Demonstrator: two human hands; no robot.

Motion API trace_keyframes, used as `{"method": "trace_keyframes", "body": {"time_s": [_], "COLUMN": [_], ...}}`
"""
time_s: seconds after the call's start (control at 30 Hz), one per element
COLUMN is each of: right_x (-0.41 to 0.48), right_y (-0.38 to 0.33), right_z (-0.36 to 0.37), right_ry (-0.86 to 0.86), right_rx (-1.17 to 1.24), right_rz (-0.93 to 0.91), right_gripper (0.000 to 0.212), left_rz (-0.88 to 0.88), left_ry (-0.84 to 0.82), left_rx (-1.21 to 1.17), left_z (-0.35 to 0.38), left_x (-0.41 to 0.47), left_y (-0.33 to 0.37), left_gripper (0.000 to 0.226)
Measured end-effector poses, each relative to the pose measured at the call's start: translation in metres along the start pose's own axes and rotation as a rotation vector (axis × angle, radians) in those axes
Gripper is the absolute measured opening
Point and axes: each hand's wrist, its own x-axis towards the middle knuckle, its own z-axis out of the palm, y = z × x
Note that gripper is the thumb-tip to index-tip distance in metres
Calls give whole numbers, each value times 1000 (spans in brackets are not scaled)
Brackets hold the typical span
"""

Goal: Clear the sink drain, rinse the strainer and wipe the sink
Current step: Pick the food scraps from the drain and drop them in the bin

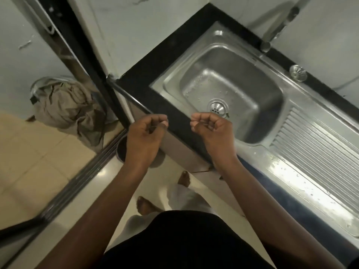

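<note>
From the head view, both hands are raised at the front edge of the black desk (pixel 159 61). The left hand (pixel 144 133) and right hand (pixel 211 129) have their fingers curled in and hold nothing visible. The steel sink (pixel 250 121) lies beyond them, its drain (pixel 217 107) just past the right hand. The strainer (pixel 297 72) rests on the sink's far rim, near the tap (pixel 272 33).

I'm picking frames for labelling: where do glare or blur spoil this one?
Head view: glare on the wet draining board at right; the tap at top is smeared soft; wide-angle bending curves the counter edges; the drain, left hand and right hand are fairly sharp.
</note>
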Motion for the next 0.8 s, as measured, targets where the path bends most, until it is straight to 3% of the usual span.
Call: {"method": "trace_keyframes", "body": {"time_s": [0.17,0.3,0.57,0.8], "right_x": [47,104,203,244], "right_y": [17,54,132,161], "right_z": [-72,-126,-178,-183], "right_ry": [97,103,-144,-343], "right_rx": [-60,-294,-824,-988], "right_rz": [53,193,210,183], "right_gripper": [23,22,30,25], "left_rz": [-3,-39,-130,-191], "left_ry": [-114,-167,-168,-166], "left_rx": [12,59,112,123], "left_z": [52,88,140,167], "left_x": [23,41,67,78], "left_y": [18,23,5,-2], "left_gripper": [14,13,13,10]}}
